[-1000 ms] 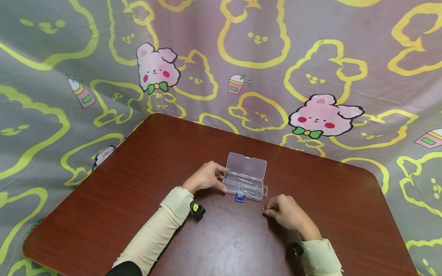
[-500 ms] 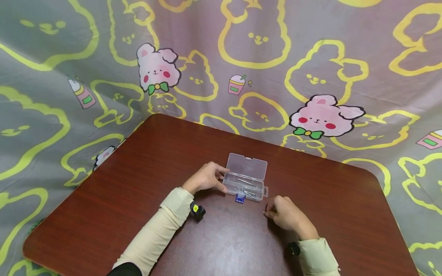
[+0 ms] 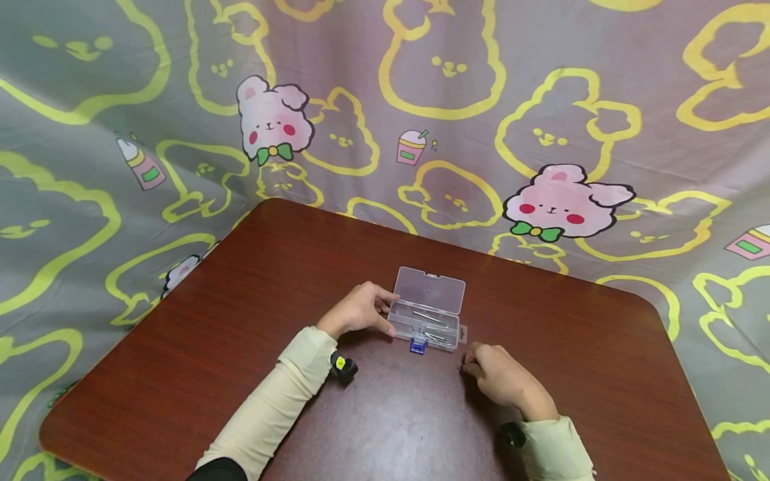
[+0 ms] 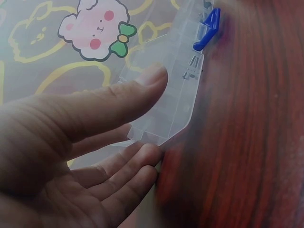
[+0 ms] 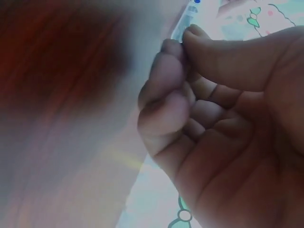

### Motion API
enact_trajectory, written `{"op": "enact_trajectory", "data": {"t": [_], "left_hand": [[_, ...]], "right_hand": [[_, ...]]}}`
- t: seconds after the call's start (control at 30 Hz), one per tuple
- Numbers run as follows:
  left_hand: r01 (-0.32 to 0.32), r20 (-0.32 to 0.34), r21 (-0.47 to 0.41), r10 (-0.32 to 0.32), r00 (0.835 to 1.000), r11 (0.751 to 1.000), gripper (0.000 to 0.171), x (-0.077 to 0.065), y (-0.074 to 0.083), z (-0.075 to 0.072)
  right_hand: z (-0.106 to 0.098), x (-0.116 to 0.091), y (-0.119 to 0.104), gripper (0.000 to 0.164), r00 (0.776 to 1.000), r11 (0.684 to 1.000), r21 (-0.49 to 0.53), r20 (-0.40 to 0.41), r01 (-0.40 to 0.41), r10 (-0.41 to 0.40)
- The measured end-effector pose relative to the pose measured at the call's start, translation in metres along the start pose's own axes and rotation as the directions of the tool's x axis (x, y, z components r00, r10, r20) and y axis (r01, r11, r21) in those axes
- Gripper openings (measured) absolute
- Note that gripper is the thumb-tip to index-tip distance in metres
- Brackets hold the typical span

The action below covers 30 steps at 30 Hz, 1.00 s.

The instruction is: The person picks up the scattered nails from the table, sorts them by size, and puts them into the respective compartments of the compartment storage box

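A clear plastic compartment box lies on the table, its lid raised at the back and its blue latch hanging at the front. Thin metal pieces, like nails or screws, lie in its compartments. My left hand holds the box's left end, thumb at the front corner and fingers behind; the left wrist view shows the thumb over that end. Right of the box, low over the table, my right hand has curled fingers and the thumb pinched against the forefinger; the small metal piece there is hidden now.
The dark red-brown table spreads around both hands. A hanging tab sticks out of the box's right end. A patterned cloth hangs behind the table's far and left edges.
My right hand has turned slightly, and the shiny tip that showed between its thumb and finger earlier is out of sight. The left hand and the box stay in place.
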State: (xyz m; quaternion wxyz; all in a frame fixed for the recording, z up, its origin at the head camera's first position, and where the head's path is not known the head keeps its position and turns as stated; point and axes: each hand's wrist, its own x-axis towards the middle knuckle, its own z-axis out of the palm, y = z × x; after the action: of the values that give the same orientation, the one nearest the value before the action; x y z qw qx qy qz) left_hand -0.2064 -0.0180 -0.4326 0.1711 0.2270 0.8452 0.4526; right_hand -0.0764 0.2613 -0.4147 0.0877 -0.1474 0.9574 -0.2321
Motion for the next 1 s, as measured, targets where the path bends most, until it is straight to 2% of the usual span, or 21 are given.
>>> {"op": "enact_trajectory", "data": {"t": [0.23, 0.33, 0.67, 1.0], "left_hand": [[-0.003, 0.000, 0.005, 0.003, 1.000, 1.000, 0.074, 0.000, 0.001, 0.000], [-0.013, 0.000, 0.002, 0.013, 1.000, 1.000, 0.073, 0.000, 0.001, -0.001], [-0.033, -0.011, 0.019, 0.033, 0.999, 0.999, 0.072, 0.000, -0.002, -0.001], [-0.033, 0.006, 0.014, 0.033, 0.999, 0.999, 0.072, -0.001, -0.001, -0.001]], "right_hand": [[-0.004, 0.002, 0.003, 0.020, 0.989, 0.998, 0.003, -0.132, 0.062, -0.061], [-0.003, 0.004, 0.004, 0.016, 0.983, 0.998, 0.020, -0.174, 0.067, -0.062], [-0.004, 0.012, 0.000, 0.017, 0.969, 0.994, 0.088, -0.242, 0.065, -0.042], [-0.001, 0.024, -0.006, 0.021, 0.960, 0.993, 0.090, -0.277, 0.080, -0.052]]}}
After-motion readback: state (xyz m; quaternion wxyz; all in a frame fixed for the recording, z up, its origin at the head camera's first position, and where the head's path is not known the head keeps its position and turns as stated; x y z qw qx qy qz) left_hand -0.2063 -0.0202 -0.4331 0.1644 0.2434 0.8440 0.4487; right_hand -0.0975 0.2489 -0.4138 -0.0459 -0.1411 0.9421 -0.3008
